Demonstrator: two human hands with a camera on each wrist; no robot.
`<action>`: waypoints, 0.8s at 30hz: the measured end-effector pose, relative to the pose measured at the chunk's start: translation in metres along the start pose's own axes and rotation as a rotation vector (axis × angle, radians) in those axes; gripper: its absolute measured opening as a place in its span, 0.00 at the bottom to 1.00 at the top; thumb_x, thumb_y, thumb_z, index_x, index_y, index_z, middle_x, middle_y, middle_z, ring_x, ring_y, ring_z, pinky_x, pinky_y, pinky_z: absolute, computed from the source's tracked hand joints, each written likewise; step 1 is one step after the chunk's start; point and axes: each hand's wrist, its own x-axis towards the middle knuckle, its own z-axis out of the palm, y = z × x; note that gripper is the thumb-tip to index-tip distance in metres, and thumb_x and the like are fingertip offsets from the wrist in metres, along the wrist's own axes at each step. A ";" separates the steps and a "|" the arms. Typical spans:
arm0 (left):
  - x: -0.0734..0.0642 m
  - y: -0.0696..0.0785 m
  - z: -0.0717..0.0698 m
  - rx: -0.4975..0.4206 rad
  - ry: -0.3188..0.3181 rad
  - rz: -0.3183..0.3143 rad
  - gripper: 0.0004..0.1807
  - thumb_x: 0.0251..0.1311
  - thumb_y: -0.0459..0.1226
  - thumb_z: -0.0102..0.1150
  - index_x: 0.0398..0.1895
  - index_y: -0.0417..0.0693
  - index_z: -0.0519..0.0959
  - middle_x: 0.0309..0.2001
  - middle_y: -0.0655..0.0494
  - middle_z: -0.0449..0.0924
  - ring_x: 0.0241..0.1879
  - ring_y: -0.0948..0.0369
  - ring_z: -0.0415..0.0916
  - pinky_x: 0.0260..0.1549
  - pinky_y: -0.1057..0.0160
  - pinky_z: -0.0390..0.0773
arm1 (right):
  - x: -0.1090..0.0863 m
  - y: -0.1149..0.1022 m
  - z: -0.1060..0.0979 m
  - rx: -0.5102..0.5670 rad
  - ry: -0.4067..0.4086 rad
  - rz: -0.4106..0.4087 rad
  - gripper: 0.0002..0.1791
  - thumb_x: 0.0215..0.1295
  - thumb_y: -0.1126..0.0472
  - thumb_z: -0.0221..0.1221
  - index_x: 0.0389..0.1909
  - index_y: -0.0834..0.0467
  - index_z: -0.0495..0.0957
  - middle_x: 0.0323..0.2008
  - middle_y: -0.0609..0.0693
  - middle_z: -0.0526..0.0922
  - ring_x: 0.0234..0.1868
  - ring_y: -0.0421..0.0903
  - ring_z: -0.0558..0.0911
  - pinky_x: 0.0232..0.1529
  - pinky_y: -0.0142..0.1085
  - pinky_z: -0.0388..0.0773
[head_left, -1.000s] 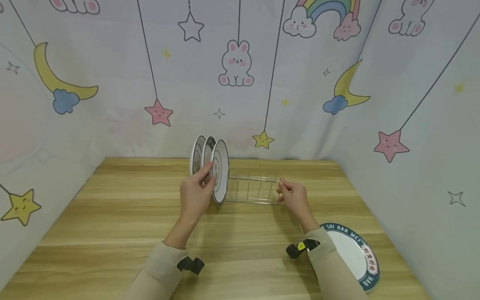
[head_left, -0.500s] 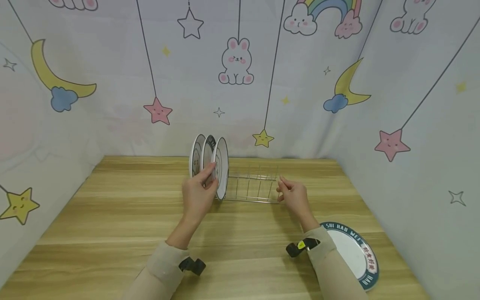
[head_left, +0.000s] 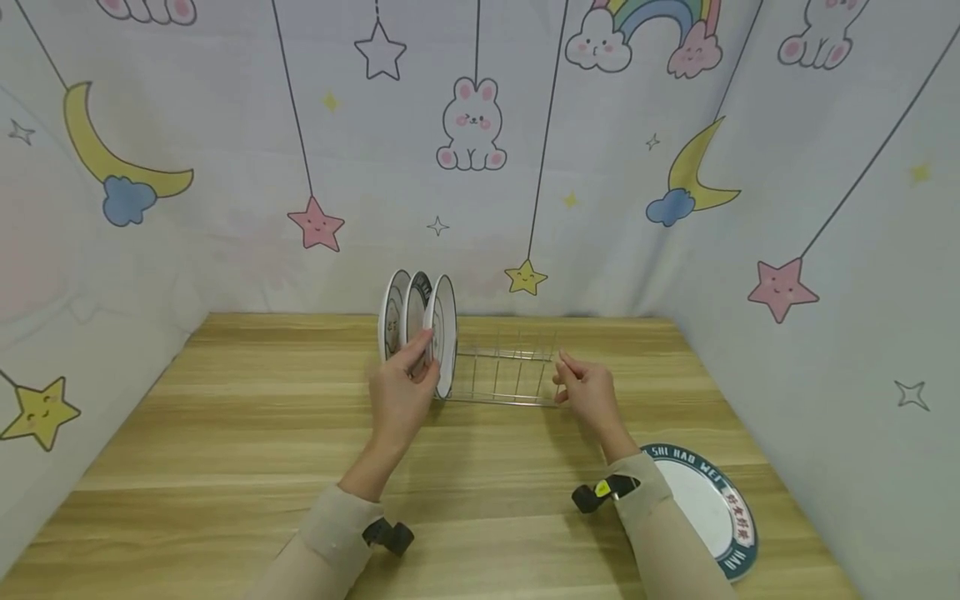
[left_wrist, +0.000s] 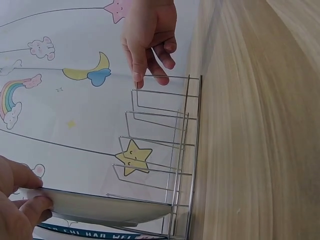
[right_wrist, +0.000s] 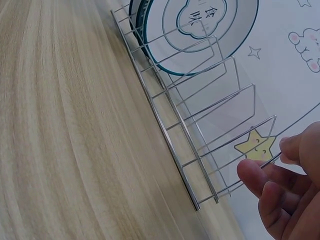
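Observation:
A white plate with dark ring lines [head_left: 447, 333] stands on edge in a wire dish rack [head_left: 502, 402]. My left hand [head_left: 397, 392] pinches its near edge between thumb and fingers. Two more plates stand upright just left of it, a white one [head_left: 392, 321] and one with a dark patterned rim [head_left: 422, 287]. At the rack's right end, my right hand [head_left: 588, 396] pinches the end wire, as the right wrist view also shows. In the left wrist view, the pinched plate [left_wrist: 105, 205] is seen nearly edge-on, its lower edge among the rack wires.
A plate with a dark green lettered rim [head_left: 742, 521] lies flat on the wooden table [head_left: 495, 517], partly under the right forearm. Right of the standing plates, several rack slots [right_wrist: 210, 115] hold nothing. A patterned cloth wall [head_left: 247, 250] rises behind the table.
The pinched plate has moved slightly back and turned more edge-on, its bottom now level with the rack's front rail. My left hand has shifted a little right with it; the right hand has stayed still.

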 end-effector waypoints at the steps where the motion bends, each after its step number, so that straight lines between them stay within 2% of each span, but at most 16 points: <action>1: 0.000 0.000 0.000 0.007 -0.009 -0.005 0.24 0.47 0.24 0.61 0.51 0.47 0.77 0.52 0.51 0.74 0.47 0.58 0.75 0.34 0.72 0.78 | 0.000 0.000 0.000 0.001 -0.002 0.001 0.20 0.66 0.55 0.52 0.58 0.56 0.71 0.33 0.58 0.82 0.21 0.52 0.81 0.12 0.30 0.69; 7: -0.007 -0.001 -0.002 0.089 -0.116 0.003 0.25 0.49 0.25 0.59 0.54 0.44 0.75 0.57 0.49 0.70 0.50 0.55 0.72 0.32 0.73 0.77 | 0.001 0.003 0.001 -0.016 -0.003 -0.005 0.21 0.66 0.55 0.52 0.58 0.56 0.71 0.34 0.59 0.82 0.21 0.50 0.81 0.13 0.31 0.72; 10: -0.009 -0.001 -0.003 0.092 -0.154 0.010 0.26 0.49 0.25 0.58 0.55 0.44 0.73 0.58 0.50 0.69 0.52 0.56 0.70 0.32 0.74 0.77 | 0.002 0.003 0.000 -0.044 0.007 -0.005 0.20 0.67 0.54 0.51 0.58 0.54 0.71 0.33 0.56 0.82 0.20 0.48 0.81 0.13 0.31 0.72; 15: -0.009 -0.001 -0.004 0.088 -0.157 -0.002 0.26 0.50 0.26 0.58 0.56 0.45 0.73 0.59 0.51 0.68 0.53 0.59 0.70 0.32 0.74 0.77 | 0.003 0.003 0.000 -0.054 0.013 -0.008 0.20 0.67 0.54 0.51 0.58 0.53 0.72 0.32 0.55 0.82 0.20 0.48 0.81 0.14 0.32 0.73; 24: -0.012 0.001 -0.004 0.060 -0.155 -0.031 0.24 0.50 0.26 0.57 0.54 0.43 0.74 0.59 0.51 0.68 0.53 0.57 0.69 0.33 0.72 0.77 | 0.003 0.004 0.002 -0.055 0.000 -0.005 0.19 0.67 0.54 0.51 0.58 0.53 0.72 0.32 0.56 0.82 0.21 0.51 0.81 0.15 0.34 0.75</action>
